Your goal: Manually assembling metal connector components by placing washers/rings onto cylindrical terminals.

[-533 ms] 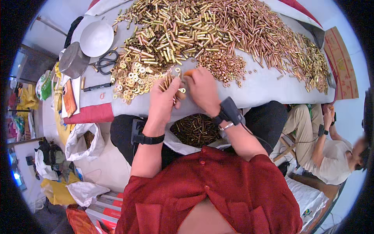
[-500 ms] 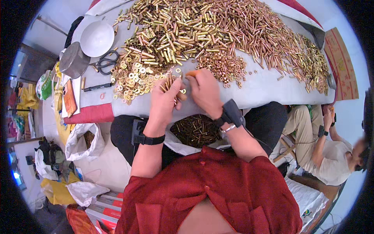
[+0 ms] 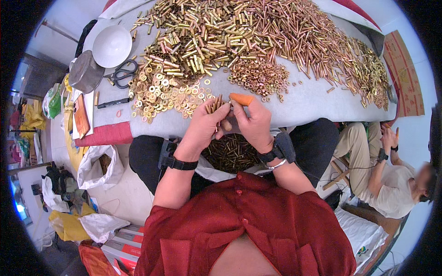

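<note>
My left hand (image 3: 205,122) is closed around a bunch of thin copper-coloured metal rods (image 3: 214,106), with their ends sticking up past the thumb. Close beside it, my right hand (image 3: 254,120) pinches at the rod tips; an orange finger cover (image 3: 241,98) sits on its index finger. Whatever lies between those right fingertips is too small to make out. Both hands are over the table's near edge. Just beyond the left hand spreads a heap of flat brass washers (image 3: 159,92). Small copper-coloured nuts (image 3: 260,76) are piled beyond the right hand.
Brass tubes (image 3: 198,50) and long rods (image 3: 299,37) cover the far table. At left are a white bowl (image 3: 112,46), a metal pot (image 3: 86,71), black scissors (image 3: 124,73) and a marker (image 3: 113,103). An open bag of metal pieces (image 3: 232,152) sits at my lap. Another person (image 3: 391,188) sits right.
Both hands have drawn back toward me and to the right, away from the washers. The right fingers now meet the rod tips in the left hand.
</note>
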Demonstrator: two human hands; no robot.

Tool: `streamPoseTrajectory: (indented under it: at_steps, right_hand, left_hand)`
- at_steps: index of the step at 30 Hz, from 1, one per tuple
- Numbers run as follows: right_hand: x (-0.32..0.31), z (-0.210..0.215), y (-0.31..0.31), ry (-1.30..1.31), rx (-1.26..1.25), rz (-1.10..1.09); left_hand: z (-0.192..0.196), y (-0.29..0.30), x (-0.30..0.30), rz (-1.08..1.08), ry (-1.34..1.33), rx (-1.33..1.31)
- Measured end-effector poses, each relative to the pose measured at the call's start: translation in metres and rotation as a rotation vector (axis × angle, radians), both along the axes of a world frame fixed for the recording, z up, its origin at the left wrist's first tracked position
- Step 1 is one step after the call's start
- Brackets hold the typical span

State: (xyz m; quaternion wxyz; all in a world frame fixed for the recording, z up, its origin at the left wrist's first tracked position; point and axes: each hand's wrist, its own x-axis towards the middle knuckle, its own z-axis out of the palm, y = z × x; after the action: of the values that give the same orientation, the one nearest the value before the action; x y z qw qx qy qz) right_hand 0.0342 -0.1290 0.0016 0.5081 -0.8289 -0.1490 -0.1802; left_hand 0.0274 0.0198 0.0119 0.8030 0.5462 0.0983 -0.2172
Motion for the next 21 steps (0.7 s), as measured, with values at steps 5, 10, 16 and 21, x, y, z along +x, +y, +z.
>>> streamPoseTrajectory:
  at_steps: [5,10,16,21]
  right_hand:
    - [0.01,-0.003,-0.001,-0.358,-0.133,0.135]
    - [0.031,0.007,0.0,-0.314,-0.217,0.075]
    - [0.087,0.002,0.016,-0.292,-0.674,-0.118]
    - [0.103,0.003,0.021,-0.298,-0.933,-0.068]
  left_hand:
    - [-0.008,0.004,-0.002,0.082,0.033,-0.24]
    - [-0.003,0.001,0.001,0.254,-0.051,-0.063]
    - [0.001,0.008,0.002,0.308,-0.073,-0.005]
    - [-0.001,0.009,0.004,0.303,-0.071,-0.019]
